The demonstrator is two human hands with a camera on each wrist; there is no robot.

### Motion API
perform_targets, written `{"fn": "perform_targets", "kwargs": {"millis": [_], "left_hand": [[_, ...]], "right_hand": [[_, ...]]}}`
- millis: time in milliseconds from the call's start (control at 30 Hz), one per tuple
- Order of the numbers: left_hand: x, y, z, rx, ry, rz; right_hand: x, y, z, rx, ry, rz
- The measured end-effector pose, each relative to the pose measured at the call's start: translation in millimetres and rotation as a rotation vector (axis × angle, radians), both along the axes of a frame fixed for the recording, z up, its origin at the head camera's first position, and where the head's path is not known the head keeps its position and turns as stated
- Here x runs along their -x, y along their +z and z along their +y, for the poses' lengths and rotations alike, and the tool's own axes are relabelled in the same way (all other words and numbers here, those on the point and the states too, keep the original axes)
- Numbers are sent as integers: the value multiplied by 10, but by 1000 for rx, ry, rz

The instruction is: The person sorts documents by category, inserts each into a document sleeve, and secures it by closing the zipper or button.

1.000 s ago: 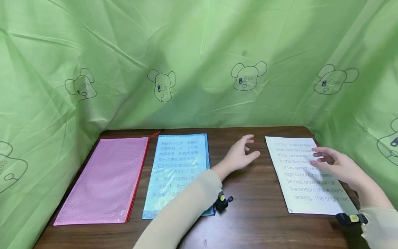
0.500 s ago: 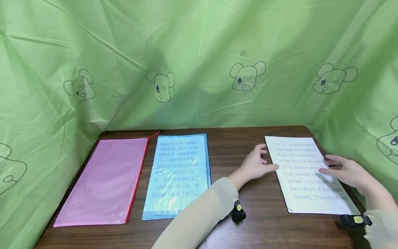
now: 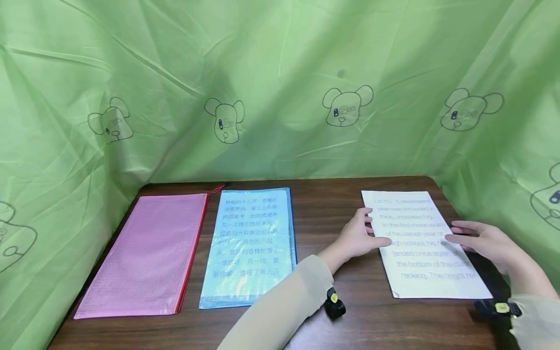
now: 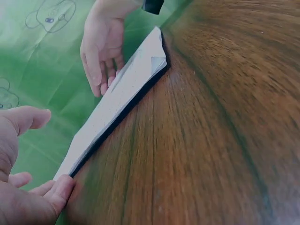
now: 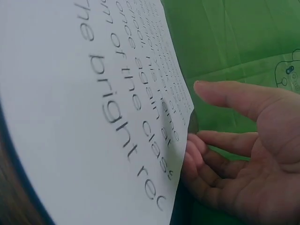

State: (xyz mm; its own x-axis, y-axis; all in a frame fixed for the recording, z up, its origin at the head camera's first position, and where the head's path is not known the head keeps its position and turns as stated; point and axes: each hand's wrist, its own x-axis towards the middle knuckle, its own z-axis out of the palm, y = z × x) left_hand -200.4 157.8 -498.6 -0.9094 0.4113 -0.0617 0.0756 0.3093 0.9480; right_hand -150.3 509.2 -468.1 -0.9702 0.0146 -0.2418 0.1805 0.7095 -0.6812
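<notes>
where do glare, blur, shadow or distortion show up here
Head view: a pale glare streak low on the blue folder, blurred print on the paper; left wrist: paper strongly foreshortened, its print illegible; right wrist: letters smaller farther off, soft shadow on the paper beside the right hand.

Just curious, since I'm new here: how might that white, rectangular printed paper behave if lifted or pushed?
The white, rectangular printed paper would probably bend, as its near-left corner looks creased. It may slide when pushed, since the brown wood-grain table looks glossy.
</notes>
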Motion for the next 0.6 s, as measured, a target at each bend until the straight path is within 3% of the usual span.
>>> {"fn": "perform_targets", "kwargs": {"millis": [333, 500, 600], "left_hand": [[39, 6, -208, 5, 123, -33], [54, 14, -329, -85, 167, -100], [57, 3, -380, -148, 177, -128]], "right_hand": [[117, -23, -294, 112, 3, -50], [204, -53, -399, 257, -13, -125], [232, -72, -440, 291, -20, -164]]}}
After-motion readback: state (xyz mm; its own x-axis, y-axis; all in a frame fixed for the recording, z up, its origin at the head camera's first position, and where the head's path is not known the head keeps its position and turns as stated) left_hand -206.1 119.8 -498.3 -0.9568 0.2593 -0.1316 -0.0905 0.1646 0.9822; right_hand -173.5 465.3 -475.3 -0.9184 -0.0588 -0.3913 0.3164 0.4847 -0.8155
